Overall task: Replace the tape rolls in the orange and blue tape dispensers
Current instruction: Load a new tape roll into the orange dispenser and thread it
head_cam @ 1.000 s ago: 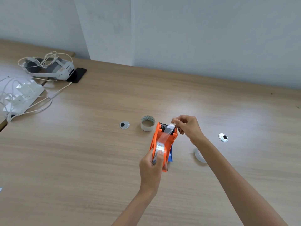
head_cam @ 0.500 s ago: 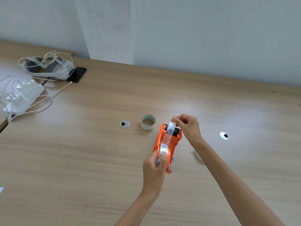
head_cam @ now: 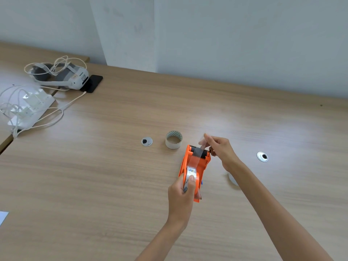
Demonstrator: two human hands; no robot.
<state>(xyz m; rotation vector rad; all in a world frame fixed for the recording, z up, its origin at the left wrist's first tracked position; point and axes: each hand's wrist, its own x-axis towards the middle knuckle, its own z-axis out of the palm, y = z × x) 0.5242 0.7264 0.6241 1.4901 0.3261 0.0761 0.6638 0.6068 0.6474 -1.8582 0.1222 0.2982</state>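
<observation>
The orange tape dispenser [head_cam: 204,162] lies on the wooden table [head_cam: 113,185] with a clear tape roll [head_cam: 190,173] seated in it. My left hand [head_cam: 183,196] grips the dispenser's near end, thumb pressing on the roll. My right hand [head_cam: 219,147] pinches the free end of the clear tape strip [head_cam: 197,155], which runs from the roll over the black toothed blade at the far end. A sliver of blue dispenser [head_cam: 202,183] shows beneath the orange one. A nearly spent tape roll [head_cam: 173,139] stands just left of the blade. Another pale roll [head_cam: 232,178] is partly hidden behind my right forearm.
Two round metal discs lie on the table, one to the left [head_cam: 146,141] and one to the right [head_cam: 262,156]. A headset with cables [head_cam: 62,76], a black phone [head_cam: 93,83] and a white power strip [head_cam: 28,108] sit at the far left.
My right hand has drawn the tape end farther out over the blade and lifted it. The dispenser and my left hand have shifted slightly toward me and to the right.
</observation>
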